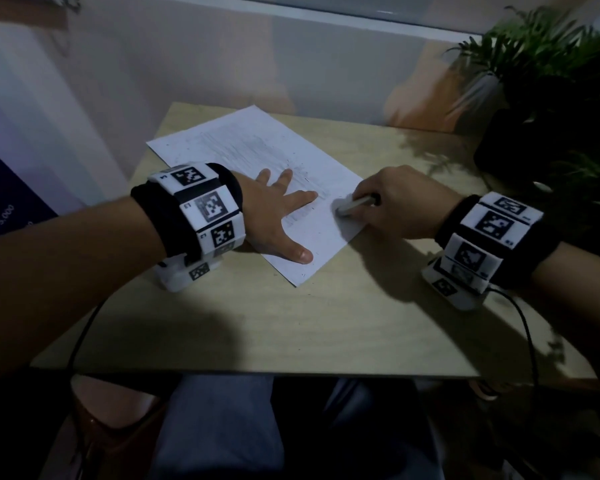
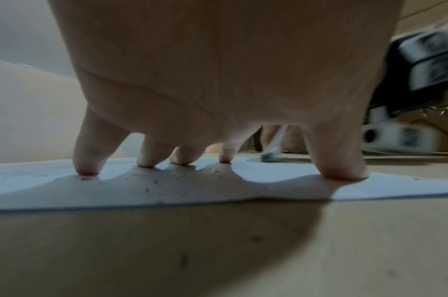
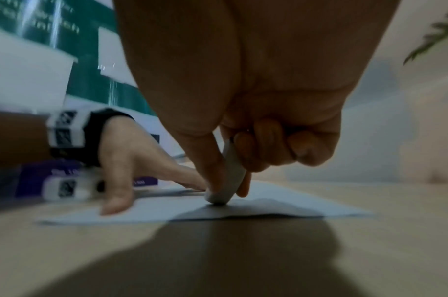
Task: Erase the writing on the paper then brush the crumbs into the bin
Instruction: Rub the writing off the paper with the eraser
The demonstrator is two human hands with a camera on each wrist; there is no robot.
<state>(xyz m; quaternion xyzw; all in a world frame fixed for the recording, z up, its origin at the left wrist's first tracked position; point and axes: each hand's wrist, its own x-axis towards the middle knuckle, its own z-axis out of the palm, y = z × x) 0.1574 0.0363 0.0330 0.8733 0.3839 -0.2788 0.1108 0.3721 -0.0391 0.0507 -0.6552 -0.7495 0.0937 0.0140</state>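
Under the spread, flat fingers of the left hand: paper pinned to the tabletop. Just beside them, eraser pinched by right hand, rubbing. Faint writing left beyond the fingertips; crumbs unswept; bin unseen

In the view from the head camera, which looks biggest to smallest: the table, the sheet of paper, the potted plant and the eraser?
1. table
2. potted plant, though the frame edge cuts it off and it looks close in size to the paper, so this rank is unsure
3. paper
4. eraser, mostly hidden in the right hand
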